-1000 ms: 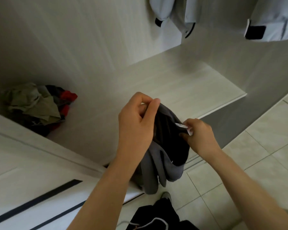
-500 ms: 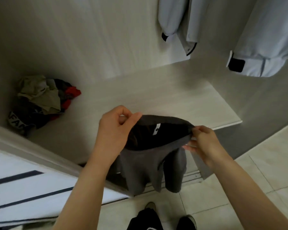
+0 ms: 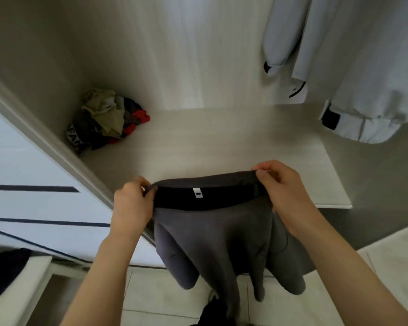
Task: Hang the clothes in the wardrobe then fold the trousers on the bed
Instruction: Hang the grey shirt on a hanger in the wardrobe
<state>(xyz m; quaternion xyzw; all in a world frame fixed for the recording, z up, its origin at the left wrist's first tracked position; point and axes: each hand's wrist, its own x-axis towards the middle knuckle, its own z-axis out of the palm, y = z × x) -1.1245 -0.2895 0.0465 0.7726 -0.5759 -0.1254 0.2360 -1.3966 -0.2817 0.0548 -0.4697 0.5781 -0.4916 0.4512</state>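
Grey trousers (image 3: 217,236), bunched a second ago, now hang spread by the waistband in front of the wardrobe shelf (image 3: 221,142); fingers of left hand (image 3: 132,203) and right hand (image 3: 285,191) are clamped on opposite waistband ends; garment judged oriented, ready for transfer to the bed.

We are seeing the trousers (image 3: 217,236) in dark charcoal grey on the outside, with a black inner waistband and a small white label (image 3: 197,192) on it. The wardrobe shelf (image 3: 221,142) is showing a pale, washed wood grain. At the far left, a pile of clothes (image 3: 106,118) is mixing olive green, red, grey and black, with white letters on a black band. At the far right, the jacket (image 3: 374,78) is showing pale blue-grey with black cuff tabs (image 3: 330,118). On the left, we are seeing a white door (image 3: 33,165) with thin dark stripes, and near us off-white floor tiles (image 3: 165,300).
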